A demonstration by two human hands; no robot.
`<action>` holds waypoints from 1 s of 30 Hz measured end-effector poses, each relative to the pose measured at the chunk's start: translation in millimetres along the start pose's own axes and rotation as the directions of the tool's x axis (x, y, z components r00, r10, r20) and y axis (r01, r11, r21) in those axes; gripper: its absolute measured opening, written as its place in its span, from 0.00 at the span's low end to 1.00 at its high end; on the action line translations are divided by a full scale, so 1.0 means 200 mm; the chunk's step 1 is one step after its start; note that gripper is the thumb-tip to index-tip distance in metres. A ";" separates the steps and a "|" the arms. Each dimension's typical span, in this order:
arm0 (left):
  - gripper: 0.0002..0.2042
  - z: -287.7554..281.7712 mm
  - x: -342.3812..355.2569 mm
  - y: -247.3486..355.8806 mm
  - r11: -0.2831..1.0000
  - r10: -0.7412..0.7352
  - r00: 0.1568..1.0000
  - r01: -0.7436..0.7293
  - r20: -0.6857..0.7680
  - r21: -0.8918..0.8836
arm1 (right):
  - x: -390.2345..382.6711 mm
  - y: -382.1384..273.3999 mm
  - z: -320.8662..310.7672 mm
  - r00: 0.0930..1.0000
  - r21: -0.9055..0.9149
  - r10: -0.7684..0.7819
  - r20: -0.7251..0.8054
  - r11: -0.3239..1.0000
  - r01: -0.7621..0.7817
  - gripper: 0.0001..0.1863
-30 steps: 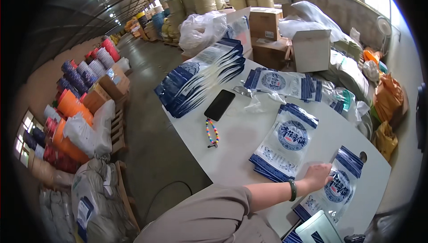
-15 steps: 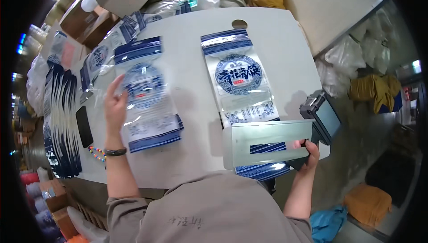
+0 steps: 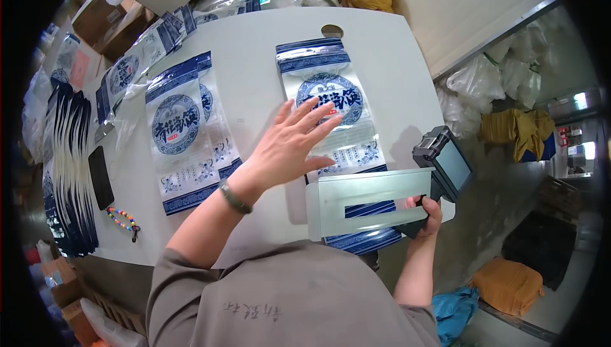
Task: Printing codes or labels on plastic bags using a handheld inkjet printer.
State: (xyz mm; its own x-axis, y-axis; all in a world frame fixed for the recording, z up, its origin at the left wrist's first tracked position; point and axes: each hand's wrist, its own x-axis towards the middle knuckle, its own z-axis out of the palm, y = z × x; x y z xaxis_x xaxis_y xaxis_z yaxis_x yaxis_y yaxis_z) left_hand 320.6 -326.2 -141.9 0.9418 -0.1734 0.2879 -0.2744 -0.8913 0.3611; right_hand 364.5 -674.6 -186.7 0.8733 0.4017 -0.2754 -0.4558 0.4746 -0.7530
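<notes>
My left hand (image 3: 289, 143), fingers spread, is over a stack of blue-and-white printed plastic bags (image 3: 350, 124) on the right half of the table; whether it touches them I cannot tell. My right hand (image 3: 426, 217) grips the dark handle of a handheld printer (image 3: 443, 159) with a tilted screen. Fixed to or held against it is a bent metal guide plate (image 3: 375, 187) with a slot, lying across the stack's near end; blue bag shows through the slot. More such bags (image 3: 181, 166) lie to the left, the top one turned askew over those beneath.
On the white table (image 3: 254, 48), a dark phone (image 3: 100, 177) with a beaded strap (image 3: 122, 220) lies at left, beside a long fanned row of bags (image 3: 73, 169). More bags and cardboard boxes (image 3: 121, 26) crowd the far left. A pale panel (image 3: 464, 10) stands at the far right.
My left hand has moved right, from over the left bags to over the right stack. The top left bag now lies askew. My right hand keeps its grip; the whole view has shifted slightly.
</notes>
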 end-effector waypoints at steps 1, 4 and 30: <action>0.32 0.03 0.03 -0.04 1.000 0.005 1.000 -0.005 -0.005 0.006 | 0.00 0.01 0.03 0.999 -0.024 -0.021 -0.042 1.000 0.020 0.13; 0.31 0.07 0.09 -0.11 0.999 -0.032 0.999 0.032 0.035 -0.007 | 0.00 0.01 0.02 1.000 -0.025 0.000 0.000 1.000 0.000 0.13; 0.13 0.07 -0.13 -0.15 0.424 -0.599 0.796 0.230 -0.081 -0.876 | -0.03 -0.06 0.34 0.987 -0.229 -0.132 -0.089 0.967 0.109 0.26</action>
State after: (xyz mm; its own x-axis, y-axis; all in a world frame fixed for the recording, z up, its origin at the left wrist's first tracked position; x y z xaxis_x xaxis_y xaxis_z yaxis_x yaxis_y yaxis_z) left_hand 307.7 -301.6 -172.0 0.8988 0.4301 0.0848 -0.0699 -0.0505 0.9963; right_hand 352.9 -629.0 -134.4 0.9376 0.2646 -0.2257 -0.3067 0.3232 -0.8952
